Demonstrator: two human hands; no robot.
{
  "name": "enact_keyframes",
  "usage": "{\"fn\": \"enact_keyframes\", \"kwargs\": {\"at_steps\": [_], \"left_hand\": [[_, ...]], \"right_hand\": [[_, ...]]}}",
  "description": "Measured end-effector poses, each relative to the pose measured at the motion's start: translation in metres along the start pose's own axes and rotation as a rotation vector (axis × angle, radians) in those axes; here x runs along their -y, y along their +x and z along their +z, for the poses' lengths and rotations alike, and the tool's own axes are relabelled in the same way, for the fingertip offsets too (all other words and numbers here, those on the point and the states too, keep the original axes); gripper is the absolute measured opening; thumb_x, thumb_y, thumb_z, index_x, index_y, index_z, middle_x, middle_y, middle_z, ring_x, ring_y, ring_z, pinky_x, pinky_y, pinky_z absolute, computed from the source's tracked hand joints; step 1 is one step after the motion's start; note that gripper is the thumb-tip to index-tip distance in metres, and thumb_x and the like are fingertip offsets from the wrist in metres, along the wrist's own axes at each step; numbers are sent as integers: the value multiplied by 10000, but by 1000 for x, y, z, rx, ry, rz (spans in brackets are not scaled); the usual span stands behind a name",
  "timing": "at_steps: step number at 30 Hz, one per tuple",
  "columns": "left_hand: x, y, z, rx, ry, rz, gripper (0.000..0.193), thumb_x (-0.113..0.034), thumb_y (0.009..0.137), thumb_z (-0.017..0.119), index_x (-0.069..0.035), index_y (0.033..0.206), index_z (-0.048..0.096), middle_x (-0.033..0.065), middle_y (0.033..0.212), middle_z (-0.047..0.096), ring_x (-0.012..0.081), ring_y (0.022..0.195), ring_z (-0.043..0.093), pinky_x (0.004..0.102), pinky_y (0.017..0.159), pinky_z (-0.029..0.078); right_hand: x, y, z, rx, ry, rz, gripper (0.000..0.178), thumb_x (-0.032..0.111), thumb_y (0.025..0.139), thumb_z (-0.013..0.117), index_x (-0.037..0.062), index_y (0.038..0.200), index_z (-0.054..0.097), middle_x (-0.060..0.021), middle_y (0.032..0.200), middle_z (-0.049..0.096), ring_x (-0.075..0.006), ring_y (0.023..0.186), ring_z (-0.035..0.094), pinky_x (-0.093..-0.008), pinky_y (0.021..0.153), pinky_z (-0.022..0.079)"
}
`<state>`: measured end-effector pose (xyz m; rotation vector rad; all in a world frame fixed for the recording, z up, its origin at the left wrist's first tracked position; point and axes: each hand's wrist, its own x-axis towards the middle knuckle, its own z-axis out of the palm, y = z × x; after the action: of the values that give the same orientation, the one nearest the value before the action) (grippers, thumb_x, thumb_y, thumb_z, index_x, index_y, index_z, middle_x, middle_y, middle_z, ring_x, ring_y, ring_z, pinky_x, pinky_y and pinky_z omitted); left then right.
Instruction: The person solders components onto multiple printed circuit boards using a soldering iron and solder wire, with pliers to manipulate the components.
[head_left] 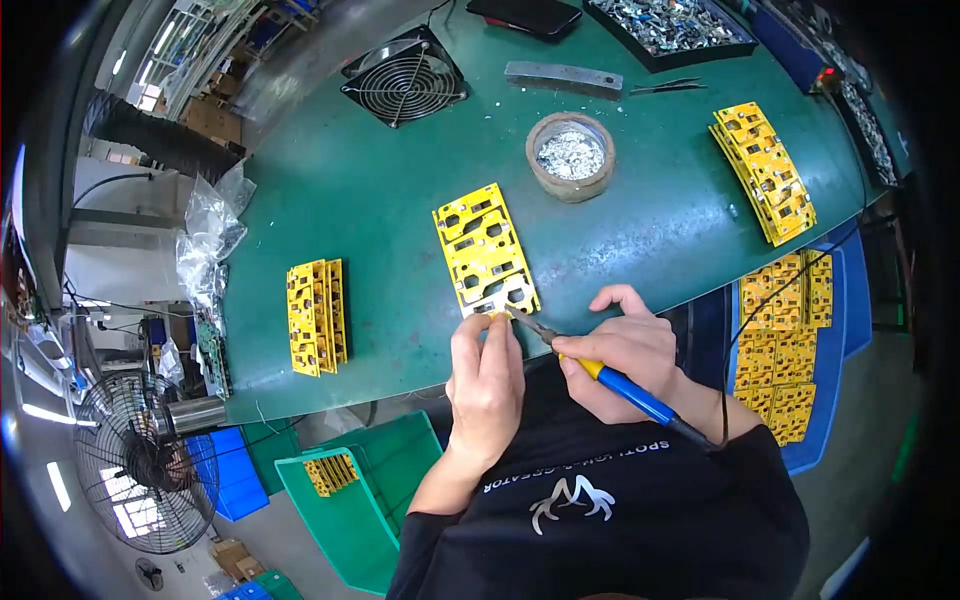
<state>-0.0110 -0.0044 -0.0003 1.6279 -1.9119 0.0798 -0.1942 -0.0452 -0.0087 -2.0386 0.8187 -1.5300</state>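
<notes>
A yellow circuit board panel (pixel 485 250) lies on the green table (pixel 360 190) near its front edge. My right hand (pixel 625 350) grips a soldering iron (pixel 620 385) with a blue and yellow handle, its tip touching the panel's near edge. My left hand (pixel 487 375) pinches something thin at that same spot; what it holds is too small to tell. A black cord runs from the iron's handle off to the right.
A stack of yellow panels (pixel 316 315) lies left, another stack (pixel 765 172) right. A round pot of solder scrap (pixel 570 155), a small black fan (pixel 405 85), a metal bar (pixel 563 76) and tweezers (pixel 665 87) sit farther back. Blue bins hold more panels (pixel 785 350).
</notes>
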Motion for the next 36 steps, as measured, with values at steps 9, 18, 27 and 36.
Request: {"fn": "enact_keyframes", "kwargs": {"at_steps": [9, 18, 27, 36], "left_hand": [[6, 1, -3, 19, -19, -14, 235, 24, 910, 764, 11, 1143, 733, 128, 1146, 634, 209, 680, 681, 358, 586, 539], [23, 2, -15, 211, 53, 36, 432, 76, 856, 715, -1, 1281, 699, 155, 1160, 631, 278, 776, 703, 399, 654, 584], [24, 10, -25, 323, 109, 164, 583, 127, 789, 642, 43, 1366, 633, 186, 1157, 614, 350, 856, 703, 421, 746, 602], [20, 10, -20, 310, 56, 142, 560, 127, 798, 652, 41, 1351, 640, 178, 1143, 614, 346, 851, 699, 418, 741, 598]], "right_hand": [[1, 0, 1, 2, 3, -3, 233, 0, 718, 811, 60, 939, 769, -16, 653, 658, -170, 554, 632, -400, 806, 526], [3, 1, -1, 25, -3, -1, 233, 10, 714, 819, 62, 935, 769, -11, 645, 653, -162, 543, 622, -400, 807, 524], [5, 0, -2, 16, -9, -6, 231, -9, 718, 807, 54, 937, 768, -21, 642, 657, -165, 545, 631, -405, 807, 532], [-13, 14, -25, -114, -175, 47, 279, 5, 782, 797, 30, 1060, 783, -70, 832, 768, -196, 689, 726, -427, 863, 551]]}}
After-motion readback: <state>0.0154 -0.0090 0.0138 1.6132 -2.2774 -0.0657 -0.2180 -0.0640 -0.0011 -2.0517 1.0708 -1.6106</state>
